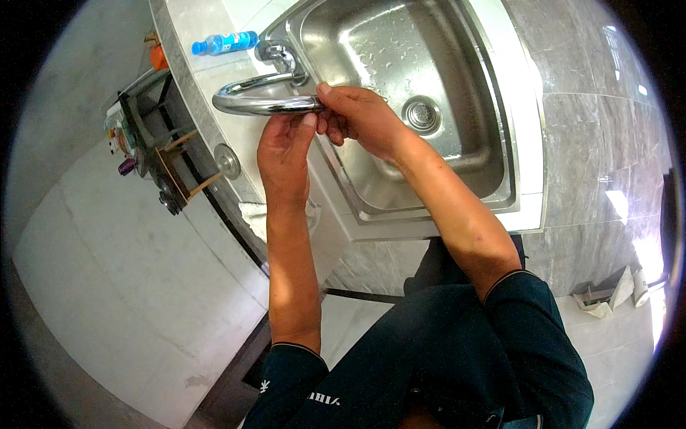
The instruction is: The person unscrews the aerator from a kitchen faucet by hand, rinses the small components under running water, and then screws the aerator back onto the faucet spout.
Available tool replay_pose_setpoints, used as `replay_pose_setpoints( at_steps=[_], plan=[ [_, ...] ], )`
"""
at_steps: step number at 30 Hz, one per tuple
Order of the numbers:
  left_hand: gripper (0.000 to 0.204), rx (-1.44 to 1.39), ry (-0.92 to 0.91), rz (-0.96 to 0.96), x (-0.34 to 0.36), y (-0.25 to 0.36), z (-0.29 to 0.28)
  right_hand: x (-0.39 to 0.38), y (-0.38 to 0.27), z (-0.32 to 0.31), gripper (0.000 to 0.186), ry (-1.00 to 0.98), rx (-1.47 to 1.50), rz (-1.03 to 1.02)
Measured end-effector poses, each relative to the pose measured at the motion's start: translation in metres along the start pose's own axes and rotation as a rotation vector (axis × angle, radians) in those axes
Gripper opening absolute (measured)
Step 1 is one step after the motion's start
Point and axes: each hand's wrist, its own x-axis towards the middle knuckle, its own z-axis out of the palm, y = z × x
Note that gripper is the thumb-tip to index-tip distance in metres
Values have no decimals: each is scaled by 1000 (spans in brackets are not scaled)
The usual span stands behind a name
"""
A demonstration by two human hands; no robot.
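Observation:
A chrome gooseneck faucet (250, 107) arches out from the left rim of a stainless steel sink (457, 64). My right hand (368, 118) is closed on the tip of its spout, thumb on top and fingers curled below. Just under the spout, close to the tip, my left hand (287, 150) grips it between thumb and fingers. The two hands meet at the spout end, and my fingers hide the outlet itself. Water drops lie on the sink's steel surface.
A blue bottle (225, 43) lies on its side by the faucet base. A round metal sink strainer (227, 161) and a white cloth (254, 218) are at the counter's left edge. The drain (422, 116) is in the basin. A dark rack (153, 139) stands at the left.

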Motion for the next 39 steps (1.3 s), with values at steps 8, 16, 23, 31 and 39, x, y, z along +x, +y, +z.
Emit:
replay_pose_setpoints(
  at_steps=[8,16,23,31,39],
  plan=[
    [29,16,25,13,2,-5,2,0,-8,8,56,27,-128,64],
    [36,97,93,79,4,-5,6,-5,0,7,26,81,262,-176],
    [34,77,79,51,3,2,6,-2,-5,4,26,26,57,-95],
    [28,48,67,40,3,5,6,-11,-7,5,28,16,72,-48],
    [27,50,56,44,2,7,6,-9,-6,-4,30,-72,4,-57]
  ],
)
